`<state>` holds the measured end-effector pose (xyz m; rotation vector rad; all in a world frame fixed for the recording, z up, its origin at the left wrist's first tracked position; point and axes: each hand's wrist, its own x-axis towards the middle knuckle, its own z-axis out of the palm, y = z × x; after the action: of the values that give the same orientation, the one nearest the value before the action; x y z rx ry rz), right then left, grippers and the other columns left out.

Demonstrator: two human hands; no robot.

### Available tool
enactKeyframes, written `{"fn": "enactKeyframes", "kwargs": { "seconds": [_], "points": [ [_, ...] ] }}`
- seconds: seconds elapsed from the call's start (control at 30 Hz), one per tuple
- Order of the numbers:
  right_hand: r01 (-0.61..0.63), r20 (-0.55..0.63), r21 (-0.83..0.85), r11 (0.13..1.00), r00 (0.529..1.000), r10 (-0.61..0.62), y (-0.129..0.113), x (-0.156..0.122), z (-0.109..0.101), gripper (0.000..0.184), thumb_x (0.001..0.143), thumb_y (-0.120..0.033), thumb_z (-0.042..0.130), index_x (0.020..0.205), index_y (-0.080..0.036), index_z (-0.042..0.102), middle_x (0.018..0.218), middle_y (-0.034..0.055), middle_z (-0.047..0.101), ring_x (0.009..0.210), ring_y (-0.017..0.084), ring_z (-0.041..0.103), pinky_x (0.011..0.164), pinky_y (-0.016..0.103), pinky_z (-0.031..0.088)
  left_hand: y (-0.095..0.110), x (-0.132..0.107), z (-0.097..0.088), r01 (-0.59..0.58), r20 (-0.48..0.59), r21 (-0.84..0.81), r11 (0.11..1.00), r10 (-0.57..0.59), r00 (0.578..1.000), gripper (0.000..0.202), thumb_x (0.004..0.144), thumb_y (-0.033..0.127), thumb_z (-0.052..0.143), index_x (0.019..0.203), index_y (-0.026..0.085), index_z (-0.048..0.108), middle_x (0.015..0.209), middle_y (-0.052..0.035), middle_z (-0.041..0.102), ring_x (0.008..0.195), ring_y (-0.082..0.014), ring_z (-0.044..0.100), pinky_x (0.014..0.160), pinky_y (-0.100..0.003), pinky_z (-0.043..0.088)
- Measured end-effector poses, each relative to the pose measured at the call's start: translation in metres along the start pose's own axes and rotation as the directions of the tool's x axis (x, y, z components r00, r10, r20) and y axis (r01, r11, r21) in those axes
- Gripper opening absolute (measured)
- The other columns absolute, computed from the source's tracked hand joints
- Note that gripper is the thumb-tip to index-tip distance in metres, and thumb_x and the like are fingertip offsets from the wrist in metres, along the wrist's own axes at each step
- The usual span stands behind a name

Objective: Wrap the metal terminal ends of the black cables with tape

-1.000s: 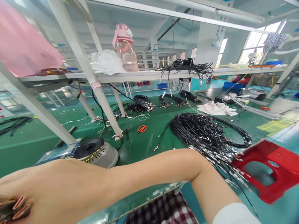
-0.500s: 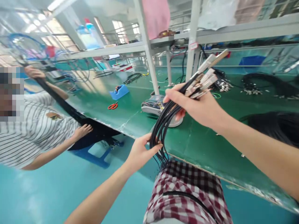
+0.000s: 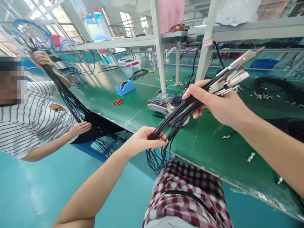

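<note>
A bundle of thin black cables [image 3: 174, 118] with silvery metal connectors [image 3: 231, 79] at its upper end slants over the bench edge. My right hand [image 3: 213, 101] is closed around it just below the connectors, thumb on top. Lower down, my left hand [image 3: 144, 139] wraps loosely round the same cables, its thumb across the front. Beneath the left hand the cables curve down in loops beside the checkered cloth on my lap [image 3: 190, 190]. Behind the bundle, a round grey object with a clear cover [image 3: 161, 104] rests on the bench, partly hidden by it.
The green bench [image 3: 142, 117] carries orange-handled scissors [image 3: 117, 101], a blue tape dispenser [image 3: 125, 87], small loose connectors [image 3: 250, 156] and more cable bundles [image 3: 268, 87]. Shelf posts [image 3: 159, 47] rise behind. At left, a co-worker in a striped shirt [image 3: 47, 120] holds another long cable bundle [image 3: 64, 91].
My right hand has moved right with the connector end, stretching the cables straighter between my hands. My left hand has shifted slightly left and up. The co-worker's cable bundle has spread into separate strands.
</note>
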<state>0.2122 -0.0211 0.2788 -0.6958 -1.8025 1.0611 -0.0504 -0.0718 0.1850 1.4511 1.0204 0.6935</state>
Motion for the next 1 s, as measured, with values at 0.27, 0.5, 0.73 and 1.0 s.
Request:
{"fn": "enactKeyframes", "kwargs": {
  "seconds": [0.27, 0.5, 0.73, 1.0],
  "points": [
    [0.025, 0.033, -0.009, 1.0, 0.999, -0.025, -0.013, 0.004, 0.009, 0.039, 0.087, -0.059, 0.067, 0.086, -0.021, 0.071, 0.071, 0.0002, 0.067, 0.053, 0.01, 0.06, 0.045, 0.022, 0.051, -0.017, 0.016, 0.004, -0.058, 0.189, 0.15, 0.987, 0.029, 0.982, 0.026, 0.077, 0.033, 0.081, 0.087, 0.012, 0.071, 0.082, -0.0043, 0.07, 0.075, -0.0148, 0.061, 0.072, -0.026, 0.05],
    [0.036, 0.038, 0.014, 0.999, 0.999, -0.037, -0.015, 0.003, 0.005, 0.04, 0.088, -0.06, 0.065, 0.087, -0.02, 0.071, 0.072, -0.0001, 0.068, 0.05, 0.009, 0.061, 0.045, 0.022, 0.052, -0.05, 0.019, 0.004, -0.072, 0.191, 0.149, 0.986, 0.043, 0.981, 0.029, 0.077, 0.038, 0.081, 0.087, 0.012, 0.072, 0.084, -0.0038, 0.07, 0.079, -0.0161, 0.061, 0.076, -0.027, 0.05],
    [-0.01, 0.049, 0.002, 1.0, 0.999, 0.01, -0.001, -0.005, -0.007, 0.039, 0.09, -0.058, 0.064, 0.09, -0.02, 0.072, 0.079, 0.0014, 0.07, 0.051, 0.01, 0.062, 0.046, 0.022, 0.054, -0.044, -0.002, -0.027, -0.028, 0.31, 0.152, 0.988, -0.021, 0.951, 0.028, 0.086, 0.039, 0.072, 0.093, 0.012, 0.075, 0.086, -0.0089, 0.075, 0.077, -0.0178, 0.066, 0.074, -0.027, 0.051],
    [0.037, -0.014, -0.091, 0.995, 0.999, -0.038, -0.007, -0.011, 0.0, 0.034, 0.091, -0.051, 0.067, 0.086, -0.019, 0.073, 0.079, 0.0031, 0.069, 0.061, 0.012, 0.065, 0.045, 0.022, 0.053, -0.055, 0.004, 0.011, -0.067, 0.171, 0.142, 0.988, 0.042, 0.984, 0.04, 0.078, 0.038, 0.08, 0.111, 0.015, 0.073, 0.072, 0.001, 0.058, 0.065, -0.0101, 0.05, 0.061, -0.022, 0.039]
  ]
}}
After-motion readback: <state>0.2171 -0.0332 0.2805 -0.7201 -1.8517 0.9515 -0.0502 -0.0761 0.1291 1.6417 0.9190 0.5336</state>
